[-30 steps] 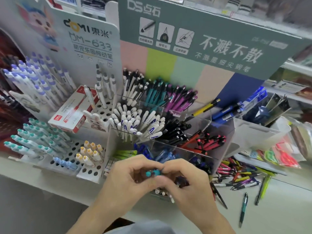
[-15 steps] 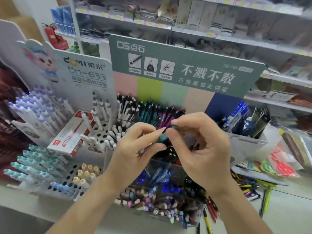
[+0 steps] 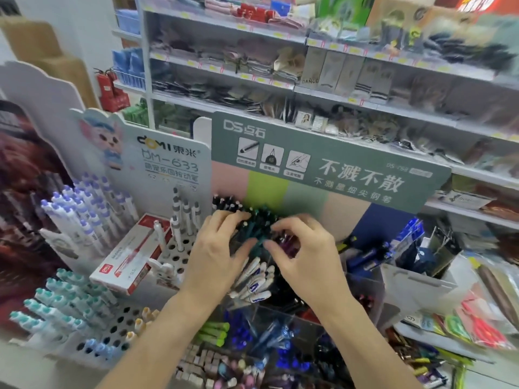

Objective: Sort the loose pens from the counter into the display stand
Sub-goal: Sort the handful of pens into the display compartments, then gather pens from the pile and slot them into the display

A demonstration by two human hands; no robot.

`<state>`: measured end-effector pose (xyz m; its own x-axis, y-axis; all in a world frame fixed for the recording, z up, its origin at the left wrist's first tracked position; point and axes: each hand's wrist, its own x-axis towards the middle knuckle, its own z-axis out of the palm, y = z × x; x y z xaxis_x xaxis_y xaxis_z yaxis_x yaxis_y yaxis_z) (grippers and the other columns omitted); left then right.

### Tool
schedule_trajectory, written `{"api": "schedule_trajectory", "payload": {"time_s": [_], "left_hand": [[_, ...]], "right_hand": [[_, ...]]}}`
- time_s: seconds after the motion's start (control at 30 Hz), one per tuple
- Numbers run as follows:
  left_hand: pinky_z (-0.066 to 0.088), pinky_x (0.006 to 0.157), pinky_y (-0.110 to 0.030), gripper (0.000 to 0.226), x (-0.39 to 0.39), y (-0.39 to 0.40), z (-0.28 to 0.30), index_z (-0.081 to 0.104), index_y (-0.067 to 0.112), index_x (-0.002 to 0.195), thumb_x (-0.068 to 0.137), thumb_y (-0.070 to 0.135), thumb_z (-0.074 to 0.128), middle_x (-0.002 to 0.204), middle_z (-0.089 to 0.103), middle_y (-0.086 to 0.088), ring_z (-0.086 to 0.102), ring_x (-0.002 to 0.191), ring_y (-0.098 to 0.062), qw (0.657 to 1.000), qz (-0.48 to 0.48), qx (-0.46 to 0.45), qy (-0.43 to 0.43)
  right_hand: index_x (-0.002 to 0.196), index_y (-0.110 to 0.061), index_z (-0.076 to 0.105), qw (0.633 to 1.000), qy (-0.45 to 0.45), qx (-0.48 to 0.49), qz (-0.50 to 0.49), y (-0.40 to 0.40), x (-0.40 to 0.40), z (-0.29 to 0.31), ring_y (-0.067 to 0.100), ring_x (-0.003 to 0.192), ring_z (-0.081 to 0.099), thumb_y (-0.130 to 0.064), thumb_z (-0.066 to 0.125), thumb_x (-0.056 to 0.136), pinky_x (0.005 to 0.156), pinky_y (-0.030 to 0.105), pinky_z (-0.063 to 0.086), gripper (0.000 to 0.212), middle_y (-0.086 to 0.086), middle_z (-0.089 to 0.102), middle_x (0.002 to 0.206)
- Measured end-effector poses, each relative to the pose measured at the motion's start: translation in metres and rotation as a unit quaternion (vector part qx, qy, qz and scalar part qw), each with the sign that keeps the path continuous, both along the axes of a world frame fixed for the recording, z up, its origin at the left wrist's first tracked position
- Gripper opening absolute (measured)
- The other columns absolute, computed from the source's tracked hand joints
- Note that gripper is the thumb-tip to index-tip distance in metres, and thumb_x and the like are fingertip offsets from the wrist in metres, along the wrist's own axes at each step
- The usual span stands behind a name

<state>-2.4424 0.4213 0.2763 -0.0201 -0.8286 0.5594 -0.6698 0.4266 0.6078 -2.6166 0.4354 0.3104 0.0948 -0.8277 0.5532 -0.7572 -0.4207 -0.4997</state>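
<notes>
Left hand: we curl fingers among the teal plastic pens in the display stand.
Right hand: we cannot tell its grip; blurred.

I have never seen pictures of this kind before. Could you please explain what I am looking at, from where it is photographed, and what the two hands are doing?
There is no machine here. A person wears a camera on the head, and it looks forward and down, so you see that person's own two bare hands from above.

The place is a stationery shop. In front stands a pen display stand with a green sign and clear compartments that hold pens grouped by colour. The left hand and the right hand meet at the back row, over the bunch of teal pens. Between their fingers they seem to pinch one teal pen, probably putting it with its like; motion blur hides the exact grip.

Left of the hands, a red and white pen box lies on a white rack with holes. More loose pens lie at the lower right.
</notes>
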Motion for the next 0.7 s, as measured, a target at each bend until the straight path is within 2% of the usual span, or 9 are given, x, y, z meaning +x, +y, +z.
{"api": "schedule_trajectory", "payload": {"time_s": [0.07,0.23,0.3,0.4,0.5,0.6,0.7], "left_hand": [[0.053,0.089,-0.037,0.034,0.002,-0.003,0.000,0.066,0.015,0.120,0.087,0.016,0.075,0.109,0.060,0.003,0.061,0.101,-0.018,1.000,-0.006,-0.013,0.013],[0.053,0.080,-0.031,0.022,0.004,-0.007,0.009,0.071,0.014,0.108,0.087,0.019,0.073,0.100,0.063,0.006,0.061,0.085,-0.012,0.999,-0.015,-0.010,0.040],[0.051,0.080,-0.023,0.021,0.005,-0.007,0.013,0.072,0.015,0.107,0.086,0.020,0.075,0.099,0.063,0.006,0.062,0.084,-0.007,0.998,-0.019,0.002,0.060],[0.043,0.083,-0.006,0.026,0.006,0.003,0.021,0.070,0.016,0.109,0.085,0.019,0.077,0.101,0.061,0.008,0.060,0.093,0.000,0.995,-0.008,0.014,0.103],[0.047,0.072,-0.011,0.016,0.000,0.025,0.027,0.068,0.020,0.099,0.085,0.015,0.076,0.088,0.064,0.011,0.062,0.083,-0.007,0.987,-0.022,0.018,0.158],[0.049,0.062,-0.022,0.011,-0.025,0.051,0.029,0.068,0.025,0.086,0.088,0.016,0.074,0.074,0.066,0.008,0.063,0.070,-0.017,0.970,-0.110,0.092,0.198],[0.046,0.059,-0.021,0.013,-0.068,0.079,0.027,0.067,0.027,0.081,0.088,0.017,0.073,0.073,0.065,0.007,0.060,0.066,-0.015,0.948,-0.211,0.145,0.188]], "right_hand": [[0.103,-0.023,0.070,0.999,0.016,0.048,0.006,0.003,-0.003,0.000,0.007,0.071,0.057,-0.011,0.083,0.081,0.074,0.033,0.053,0.028,-0.006,0.061,0.092],[0.085,-0.012,0.076,0.999,-0.044,-0.027,-0.008,-0.013,0.009,0.005,0.008,0.067,0.060,-0.005,0.083,0.080,0.068,0.024,0.053,0.012,-0.003,0.065,0.085],[0.086,-0.009,0.077,0.998,-0.056,-0.030,0.005,-0.017,0.018,0.005,0.010,0.070,0.063,-0.004,0.082,0.081,0.070,0.027,0.055,0.009,0.000,0.067,0.089],[0.091,-0.010,0.077,0.993,-0.106,-0.045,0.009,0.000,0.015,0.007,0.008,0.079,0.067,-0.001,0.077,0.086,0.071,0.025,0.057,0.010,-0.001,0.067,0.094],[0.090,-0.011,0.076,0.984,-0.155,-0.080,-0.021,0.038,-0.011,0.008,0.011,0.077,0.067,0.000,0.076,0.086,0.064,0.022,0.055,0.012,-0.004,0.068,0.093],[0.090,-0.012,0.075,0.979,-0.176,-0.072,-0.076,0.087,-0.048,0.003,0.012,0.078,0.068,0.000,0.076,0.082,0.067,0.019,0.054,0.014,-0.004,0.069,0.091],[0.088,-0.014,0.073,0.964,-0.199,-0.059,-0.168,0.138,-0.087,-0.008,0.012,0.074,0.068,0.000,0.076,0.080,0.068,0.016,0.053,0.016,-0.003,0.070,0.086]]}}
